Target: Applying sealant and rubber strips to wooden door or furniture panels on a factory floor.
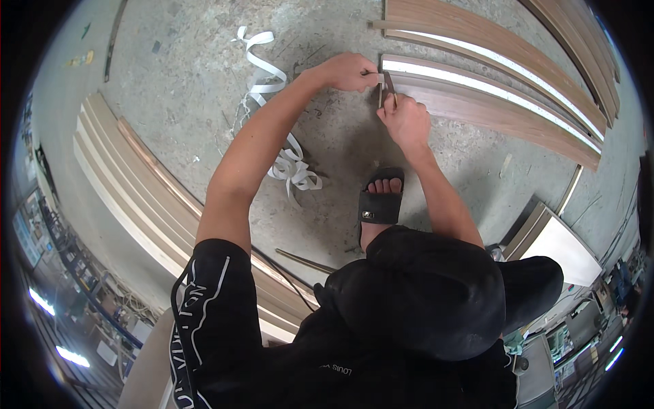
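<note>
My left hand (351, 73) pinches a pale piece (380, 78) at the board's (463, 109) end, probably for steadiness | my right hand (407, 121) grips a dark tool (389, 87) close by

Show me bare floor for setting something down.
Widest: the concrete floor between the left board stack and the curled white strip, with a few scraps. Smaller: between the right forearm and the upper right boards. Crowded: the board ends by the left hand and right hand, and around the left forearm.
</note>
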### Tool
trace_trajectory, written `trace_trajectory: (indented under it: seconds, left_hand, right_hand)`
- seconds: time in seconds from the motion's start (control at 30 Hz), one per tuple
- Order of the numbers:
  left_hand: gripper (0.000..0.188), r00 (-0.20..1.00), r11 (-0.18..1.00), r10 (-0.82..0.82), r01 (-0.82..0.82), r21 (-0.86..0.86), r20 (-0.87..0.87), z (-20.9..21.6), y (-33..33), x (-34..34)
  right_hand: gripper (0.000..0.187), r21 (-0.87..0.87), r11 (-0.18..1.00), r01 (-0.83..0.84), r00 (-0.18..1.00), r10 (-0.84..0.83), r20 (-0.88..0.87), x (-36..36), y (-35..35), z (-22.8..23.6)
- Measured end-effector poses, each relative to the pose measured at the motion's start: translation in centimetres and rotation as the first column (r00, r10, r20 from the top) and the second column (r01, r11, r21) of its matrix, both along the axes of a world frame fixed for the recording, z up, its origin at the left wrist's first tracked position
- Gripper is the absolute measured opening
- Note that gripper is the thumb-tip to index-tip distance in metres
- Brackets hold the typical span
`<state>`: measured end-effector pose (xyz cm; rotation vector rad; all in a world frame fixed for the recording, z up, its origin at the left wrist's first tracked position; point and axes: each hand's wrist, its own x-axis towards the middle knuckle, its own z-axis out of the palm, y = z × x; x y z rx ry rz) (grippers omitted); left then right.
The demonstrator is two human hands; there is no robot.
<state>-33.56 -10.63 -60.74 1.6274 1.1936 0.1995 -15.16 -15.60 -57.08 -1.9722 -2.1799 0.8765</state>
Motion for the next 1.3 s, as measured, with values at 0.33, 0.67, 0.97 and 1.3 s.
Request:
trace_trajectory:
  seconds: [0.33,0.67,0.97,1.3]
  left_hand:
    - [0.033,1.000,1.000,-0.013,0.013,0.001,0.011,-0.15,0.11,-0.12]
    - [0.032,1.000,1.000,-0.021,0.021,-0.006,-0.013,-0.34,0.26,0.07]
    - [0.032,1.000,0.999,0.005,-0.006,-0.044,-0.003,-0.21,0.17,-0.07]
    - [0.025,1.000,0.999,0.027,-0.027,-0.033,0.000,0.31,0.02,0.24]
  right_hand:
    - [0.032,-0.050,0.999,-0.005,1.000,0.004,-0.018,-0.09,0.16,0.06]
    - [0.028,-0.087,0.996,-0.008,1.000,0.006,-0.026,-0.02,0.34,0.73]
    - [0.027,-0.085,0.996,0.009,1.000,-0.011,-0.022,-0.16,0.23,0.13]
    - [0.027,-0.069,0.998,0.007,1.000,-0.009,-0.028,-0.24,0.22,0.11]
